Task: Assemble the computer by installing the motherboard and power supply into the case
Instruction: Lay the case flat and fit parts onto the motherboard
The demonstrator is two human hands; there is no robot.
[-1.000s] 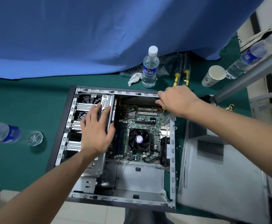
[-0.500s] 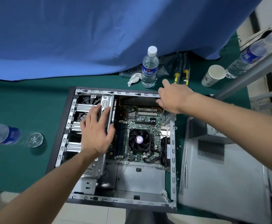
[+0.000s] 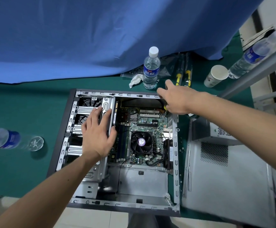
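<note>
Now | right hand (image 3: 175, 99) lifted toward case (image 3: 176, 153) corner, gripping screwdriver (image 3: 164, 105) | left hand (image 3: 98, 137) unmoved, fingers spread

A green-covered table (image 3: 27, 99) is carrying the open case (image 3: 176, 155) at centre frame. A water bottle (image 3: 151, 69), paper cup (image 3: 216, 76) and tissue (image 3: 135, 79) are sitting toward the upper right, a side panel (image 3: 229, 186) lying lower right.

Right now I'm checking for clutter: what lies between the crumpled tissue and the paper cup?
In the head view, a water bottle and yellow-handled tools lie between the tissue and paper cup.
</note>
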